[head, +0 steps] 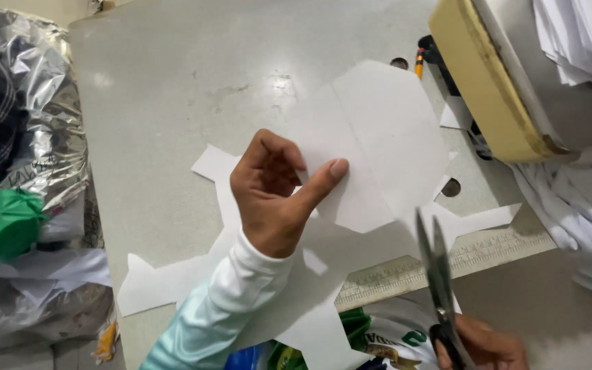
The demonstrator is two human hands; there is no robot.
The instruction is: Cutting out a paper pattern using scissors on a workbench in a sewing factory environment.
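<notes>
The left hand is pinched shut on a white paper piece, thumb on top and fingers curled beneath its near edge, holding it raised a little above the desk. The paper piece has angled corners and a straight fold or seam running down its middle. The right hand, at the bottom edge of the view below and to the right of the paper piece, is closed around the dark handles of a pair of scissors; the blades point up toward the paper piece, slightly parted, their tips just short of its lower right corner. Beneath the paper piece lie white paper offcuts, spread over the desk toward the near edge. A ruler lies along the near edge of the desk, below the paper piece and behind the scissors. To the right of the paper piece stands a sewing machine with a beige base, and white cloth hangs beside it. Well to the left of the paper piece, off the desk, sit crumpled silver foil and a green bag.
</notes>
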